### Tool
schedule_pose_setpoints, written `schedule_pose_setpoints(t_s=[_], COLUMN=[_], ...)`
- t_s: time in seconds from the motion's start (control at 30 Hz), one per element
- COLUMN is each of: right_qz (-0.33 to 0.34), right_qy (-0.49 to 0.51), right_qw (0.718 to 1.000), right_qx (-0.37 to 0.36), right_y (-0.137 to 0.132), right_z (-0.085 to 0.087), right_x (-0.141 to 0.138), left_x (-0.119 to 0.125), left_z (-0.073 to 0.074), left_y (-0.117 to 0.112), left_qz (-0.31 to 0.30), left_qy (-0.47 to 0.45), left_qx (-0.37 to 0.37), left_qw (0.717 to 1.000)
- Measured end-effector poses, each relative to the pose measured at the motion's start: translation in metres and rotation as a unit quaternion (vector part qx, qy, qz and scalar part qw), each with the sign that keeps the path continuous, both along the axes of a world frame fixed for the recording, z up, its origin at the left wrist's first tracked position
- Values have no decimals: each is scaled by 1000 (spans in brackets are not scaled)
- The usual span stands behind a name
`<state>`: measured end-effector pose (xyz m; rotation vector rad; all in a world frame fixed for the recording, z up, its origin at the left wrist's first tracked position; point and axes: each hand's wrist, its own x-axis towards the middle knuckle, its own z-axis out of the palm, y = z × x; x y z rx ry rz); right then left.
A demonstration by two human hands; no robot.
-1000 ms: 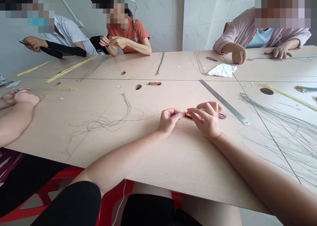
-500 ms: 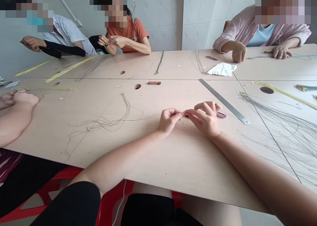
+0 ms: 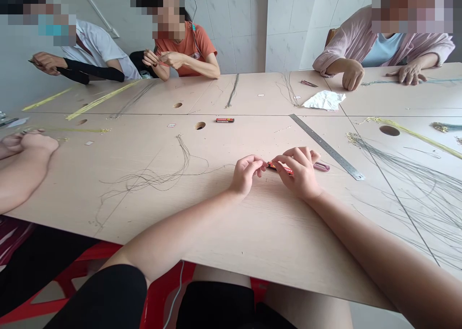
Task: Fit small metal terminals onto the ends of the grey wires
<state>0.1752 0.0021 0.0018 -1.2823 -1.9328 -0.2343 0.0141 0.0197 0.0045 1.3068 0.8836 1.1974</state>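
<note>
Tabletop (image 3: 202, 213): red pkt (image 3: 280, 168) half-hidden btwn hands (image 3: 247, 175) (image 3: 301, 172)

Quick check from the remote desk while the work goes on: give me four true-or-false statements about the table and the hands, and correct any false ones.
1. The right hand has its fingers on a small red item. True.
2. The left hand grips the steel ruler. False: its fingertips are by the red item, and the ruler lies right of the right hand.
3. Some thin dark cords lie left of the hands. True.
4. The crumpled white paper lies under the right hand. False: it lies farther across the table.
</note>
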Motion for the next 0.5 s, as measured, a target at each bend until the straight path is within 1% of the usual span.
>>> schedule_pose_setpoints(t_s=[0.17, 0.3, 0.4, 0.47, 0.5], right_qz=[-9, -23, -45, -65, -73], right_qy=[111, 222, 304, 339, 342], right_qw=[994, 975, 952, 938, 937], right_qx=[-10, -24, -18, -4, 5], right_y=[2, 6, 12, 18, 21], right_z=[-2, 3, 14, 27, 35], right_x=[-1, 1, 10, 26, 37], left_x=[-2, -4, -4, -4, -4], left_z=[0, -2, -2, -2, -3], left_y=[-2, -5, -6, -6, -5], left_qz=[-5, 13, 30, 33, 34], left_qy=[72, 115, 158, 175, 181], left_qx=[40, 108, 165, 189, 195], left_qw=[997, 987, 973, 966, 963])
